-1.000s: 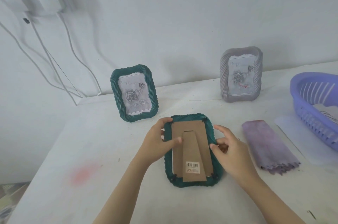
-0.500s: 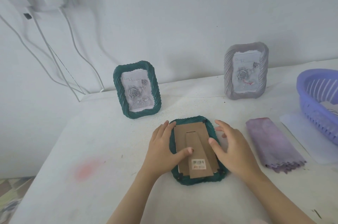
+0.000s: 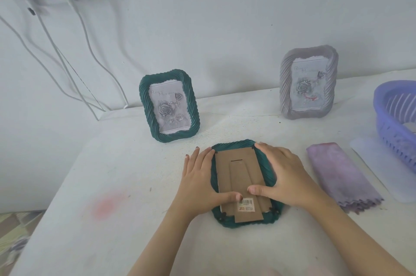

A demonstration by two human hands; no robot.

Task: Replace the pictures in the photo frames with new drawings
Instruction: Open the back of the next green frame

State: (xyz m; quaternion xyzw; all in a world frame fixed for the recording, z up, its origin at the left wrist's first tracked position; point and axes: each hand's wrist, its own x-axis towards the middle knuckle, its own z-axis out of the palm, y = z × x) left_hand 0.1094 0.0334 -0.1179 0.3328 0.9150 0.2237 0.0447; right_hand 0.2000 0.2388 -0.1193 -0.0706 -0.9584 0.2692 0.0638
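Frame, green, face-down (image 3: 227, 222): lies flat on the white surface (image 3: 112, 163) in front of the person, between both hands. The rope-moulded rim looks rigid and light, and it would likely chip if dropped.

Backing board (image 3: 227, 163): brown card with a folded easel strip (image 3: 240, 176) and a barcode sticker (image 3: 245, 204). It is seated inside the rim and looks thin, bendable and easily creased. Small dark tabs (image 3: 223, 214) at the corners appear to retain it. Best purchase is judged to be a free edge once the tabs are turned, not the easel strip.

Left hand (image 3: 198, 181): grip wide, fingers straight along the left rim, thumb laid across the board's lower part.

Right hand (image 3: 288, 174): grip wide, palm over the right rim, thumb on the board beside the sticker. It encloses nothing.

Frame, green, upright (image 3: 144, 104): stands at rear left and holds a rose print.

Frame, grey, upright (image 3: 284, 86): stands at rear right with a similar print.

Cloth, purple (image 3: 337, 174): folded, lies to the right.

Basket, lilac (image 3: 387, 118): sits at the far right; its contents are unclear.
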